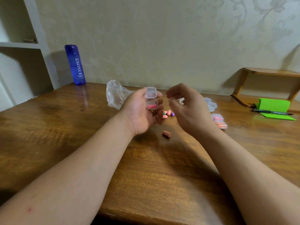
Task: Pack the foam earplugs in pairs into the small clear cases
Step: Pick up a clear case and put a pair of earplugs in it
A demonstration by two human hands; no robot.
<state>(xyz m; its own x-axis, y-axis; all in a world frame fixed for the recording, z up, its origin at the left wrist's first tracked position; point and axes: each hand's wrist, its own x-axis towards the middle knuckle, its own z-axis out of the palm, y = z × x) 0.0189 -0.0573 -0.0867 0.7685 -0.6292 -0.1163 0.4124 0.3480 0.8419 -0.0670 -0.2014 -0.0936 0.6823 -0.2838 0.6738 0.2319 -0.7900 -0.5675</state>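
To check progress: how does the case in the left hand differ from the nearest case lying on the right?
The held case is open, lid raised; the table case is closed. The held case sits in the left hand; the table case lies on the table. Both are clear and hold pinkish foam.

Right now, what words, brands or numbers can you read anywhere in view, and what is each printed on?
"ENONE": white letters running down the blue bottle.
Smaller print below it on the bottle: too small to read.
Label on the black marker: blurred, unreadable.
Open clear case held in the left hand: no text visible.
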